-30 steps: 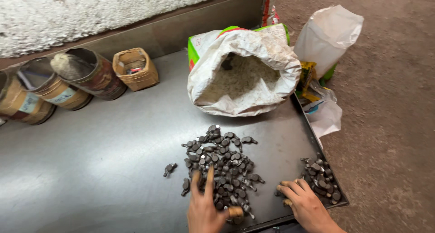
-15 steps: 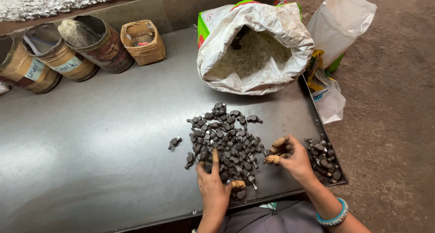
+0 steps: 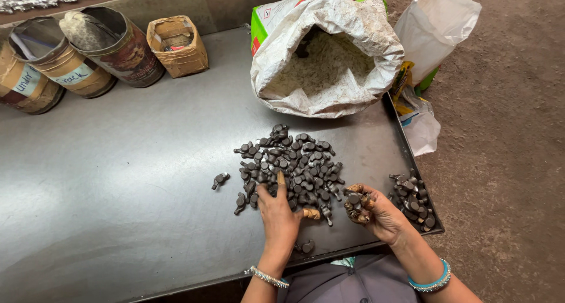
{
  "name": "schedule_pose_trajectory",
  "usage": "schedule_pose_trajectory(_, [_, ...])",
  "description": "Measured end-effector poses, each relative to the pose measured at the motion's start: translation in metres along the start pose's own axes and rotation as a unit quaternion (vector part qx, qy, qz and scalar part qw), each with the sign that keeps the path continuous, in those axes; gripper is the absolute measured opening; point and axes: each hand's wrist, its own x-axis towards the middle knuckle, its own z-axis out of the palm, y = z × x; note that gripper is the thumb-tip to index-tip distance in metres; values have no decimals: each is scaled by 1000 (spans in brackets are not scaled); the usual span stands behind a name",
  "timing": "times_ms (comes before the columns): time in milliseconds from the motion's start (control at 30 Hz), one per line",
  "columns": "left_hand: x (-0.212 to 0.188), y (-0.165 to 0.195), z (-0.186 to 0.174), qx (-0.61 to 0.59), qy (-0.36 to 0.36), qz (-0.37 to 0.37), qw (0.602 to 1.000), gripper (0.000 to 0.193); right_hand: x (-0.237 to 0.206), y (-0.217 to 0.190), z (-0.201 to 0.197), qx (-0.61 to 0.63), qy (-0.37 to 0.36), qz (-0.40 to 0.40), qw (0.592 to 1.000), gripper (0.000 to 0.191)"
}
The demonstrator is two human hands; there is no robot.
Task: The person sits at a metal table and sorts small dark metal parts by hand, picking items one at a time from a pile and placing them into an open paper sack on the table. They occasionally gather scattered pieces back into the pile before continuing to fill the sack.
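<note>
**Dark metal pieces sorted by hand on a steel tray**

At the far left, 3 open tins (image 3: 76, 58) lie tilted against the back wall of the steel tray (image 3: 118, 209), mouths turned toward the person, probably so they can be reached into; just right of them stands a small paper-wrapped box (image 3: 176, 45), also open at the top; all 4 sit well apart from the hands.

Nearer the middle, 1 stray piece (image 3: 220, 179) lies alone, left of the main heap of small dark metal pieces (image 3: 294, 161); the heap sits centre-right on the tray, close to the front edge, within easy reach.

The left hand (image 3: 278, 214) rests palm down on the heap's near edge; its fingers are loosely spread, the forefinger pointing into the pieces; it appears to press or rake rather than pinch.

The right hand (image 3: 371, 209) is turned palm up, fingers curled into a cup around several of the same pieces, the tips wrapped in tan coverings, likely as protection.

Further right, a smaller pile (image 3: 415, 200) lies at the tray's corner, kept apart from the main heap; behind stands an open white sack (image 3: 326, 61) of pale grainy material; a white plastic bag (image 3: 432, 23) leans beyond it on the ground.
</note>
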Motion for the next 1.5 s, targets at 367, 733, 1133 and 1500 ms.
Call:
schedule_pose_trajectory(367, [-12,-9,-19,7,33,69,997,108,-5,-8,-6,-9,-40,14,999,54])
schedule_pose_trajectory(733, [-71,-49,-21,34,-58,-59,996,112,3,-8,-15,-51,-9,-10,999,46])
schedule_pose_trajectory(1133, [-40,-20,24,-57,4,65,996,62,-23,-61,-29,-743,293,-319,511,37])
schedule_pose_trajectory(1500, [-24,-8,33,-52,26,27,998,49,24,-59,24,-765,210,-333,510,37])
